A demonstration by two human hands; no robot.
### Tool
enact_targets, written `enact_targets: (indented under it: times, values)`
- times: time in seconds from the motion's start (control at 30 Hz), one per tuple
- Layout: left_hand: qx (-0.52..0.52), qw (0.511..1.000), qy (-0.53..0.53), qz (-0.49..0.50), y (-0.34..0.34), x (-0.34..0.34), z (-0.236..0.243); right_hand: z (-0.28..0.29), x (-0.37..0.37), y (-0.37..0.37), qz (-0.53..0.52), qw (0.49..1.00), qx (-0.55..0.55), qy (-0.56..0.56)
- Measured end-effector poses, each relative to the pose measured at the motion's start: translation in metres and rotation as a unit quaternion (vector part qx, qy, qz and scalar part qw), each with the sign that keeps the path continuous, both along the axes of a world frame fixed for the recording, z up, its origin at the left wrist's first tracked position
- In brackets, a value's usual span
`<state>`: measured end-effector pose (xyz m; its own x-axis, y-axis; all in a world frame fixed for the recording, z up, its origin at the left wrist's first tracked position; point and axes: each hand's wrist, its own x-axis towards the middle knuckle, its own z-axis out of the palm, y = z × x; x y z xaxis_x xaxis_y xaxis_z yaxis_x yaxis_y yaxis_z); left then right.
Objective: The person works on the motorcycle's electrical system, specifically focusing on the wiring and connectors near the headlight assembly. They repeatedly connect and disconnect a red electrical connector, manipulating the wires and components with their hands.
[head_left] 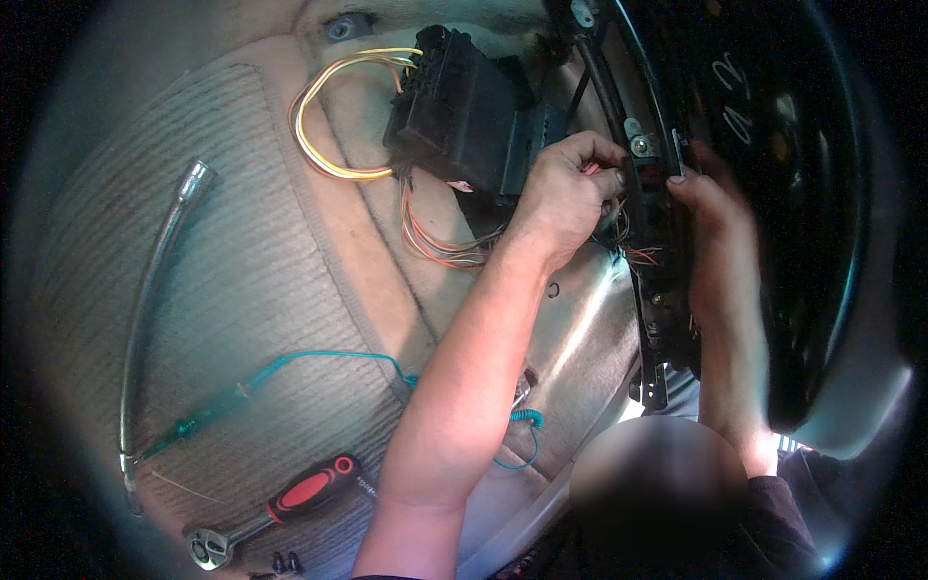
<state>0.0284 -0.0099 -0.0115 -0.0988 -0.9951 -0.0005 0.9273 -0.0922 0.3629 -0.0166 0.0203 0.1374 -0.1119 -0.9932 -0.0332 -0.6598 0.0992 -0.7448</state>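
Right of the black box (449,121), the dark rail (651,215) runs lengthwise away from the person. The left hand (568,188) pinches something reddish (592,169) beside it; the right hand (717,208) thumbs its edge, fingers hidden.

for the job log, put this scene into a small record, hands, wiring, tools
left hand: fingers curled beside the black bar, grip unclear
right hand: across the bar, thumb raised, palm hidden
wires: thin, orange-red ends showing below the left hand
black box: yellow-white wire loop at its left
tools: ratchet, long metal bar
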Motion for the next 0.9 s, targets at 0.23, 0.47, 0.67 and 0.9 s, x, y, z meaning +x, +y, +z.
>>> enact_targets:
  times: [0.23,0.47,0.67,0.9]
  values:
    - [-0.007,0.997,-0.06,-0.051,0.002,0.008,0.004,-0.001,0.015,0.0,-0.02,0.999,0.01,0.038]
    - [-0.003,0.998,-0.018,-0.062,0.001,0.005,0.003,0.002,0.012,-0.002,-0.016,0.999,0.044,-0.012]
    - [-0.014,0.993,0.041,-0.107,0.001,0.007,0.0,0.003,0.016,-0.001,-0.042,0.995,0.066,-0.059]
    - [0.008,0.997,0.041,-0.063,0.001,0.004,0.003,0.001,0.001,0.006,-0.014,0.994,0.036,-0.099]
